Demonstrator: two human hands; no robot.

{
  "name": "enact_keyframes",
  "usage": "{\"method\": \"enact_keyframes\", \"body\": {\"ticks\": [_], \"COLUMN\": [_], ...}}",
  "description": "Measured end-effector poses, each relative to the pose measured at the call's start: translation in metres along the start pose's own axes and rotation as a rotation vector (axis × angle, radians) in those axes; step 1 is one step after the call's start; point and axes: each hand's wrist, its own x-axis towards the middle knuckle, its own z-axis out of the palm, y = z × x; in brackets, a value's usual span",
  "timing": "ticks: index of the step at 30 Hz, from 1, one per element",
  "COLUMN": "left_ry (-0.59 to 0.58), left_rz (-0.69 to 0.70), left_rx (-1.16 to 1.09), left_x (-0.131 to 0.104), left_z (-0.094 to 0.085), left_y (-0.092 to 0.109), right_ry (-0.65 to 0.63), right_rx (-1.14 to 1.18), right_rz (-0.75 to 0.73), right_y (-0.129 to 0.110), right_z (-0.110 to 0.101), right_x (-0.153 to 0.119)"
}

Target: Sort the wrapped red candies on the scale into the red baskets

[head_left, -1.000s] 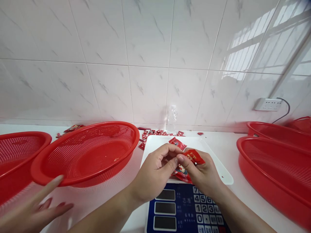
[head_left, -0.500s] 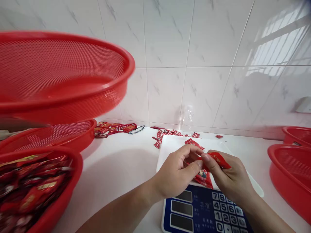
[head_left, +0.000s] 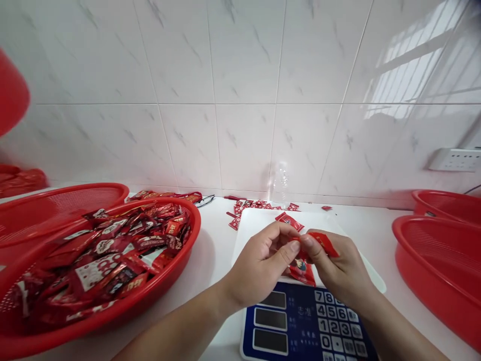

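Note:
Above the white pan (head_left: 246, 228) of a digital scale (head_left: 302, 326), my two hands meet fingertip to fingertip. My right hand (head_left: 343, 268) is closed on a small red candy packet (head_left: 323, 243), part of which sticks out over its thumb. My left hand (head_left: 257, 265) pinches the near end of this packet between thumb and fingers; the fingers partly hide it. Just below, another red packet (head_left: 303, 272) with a cartoon figure lies on the pan, partly covered by my hands. A further packet, a red wrapper (head_left: 289, 221), rests at the pan's back.
At left stands a red mesh basket (head_left: 197, 228) heaped with red-wrapped candies, with another red basket (head_left: 122, 190) behind it. More red baskets (head_left: 402, 233) are at right. Along the tiled wall lie loose packets (head_left: 259, 204) and a clear plastic bottle (head_left: 281, 180).
The large red basket at left has moved up and out, leaving only its edge, and the full candy basket shows more. My view has shifted slightly right; both hands keep their hold.

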Motion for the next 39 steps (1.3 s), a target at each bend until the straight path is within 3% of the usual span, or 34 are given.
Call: {"method": "enact_keyframes", "body": {"ticks": [6,16,22,25,30,34,39], "left_ry": [0.027,-0.043,-0.013,0.032,0.095,0.009,-0.087], "left_rz": [-0.012,-0.020,-0.012,0.026,0.077,0.044,0.031], "left_rx": [-0.025,0.010,0.005,0.046,0.152,0.169,0.091], "left_x": [0.0003,-0.0006,-0.0019,-0.0023,-0.0033,-0.0030,-0.0026], "left_z": [0.0005,-0.0011,-0.0020,-0.0044,-0.0060,-0.0030,-0.0021], "left_y": [-0.0006,0.0000,0.0001,0.0011,0.0046,0.0046,0.0042], "right_ry": [-0.090,-0.075,-0.090,-0.110,0.031,-0.011,-0.109], "right_rx": [0.157,0.297,0.420,0.383,0.188,0.186,0.401], "right_rz": [0.072,0.058,0.123,0.075,0.095,0.089,0.122], "right_y": [0.0011,-0.0024,-0.0015,-0.0007,0.0006,-0.0034,-0.0070], "right_z": [0.0006,0.0050,0.0076,0.0042,-0.0011,0.0019,0.0046], "right_x": [0.0023,0.0023,0.0014,0.0025,0.0020,0.0004,-0.0020]}}
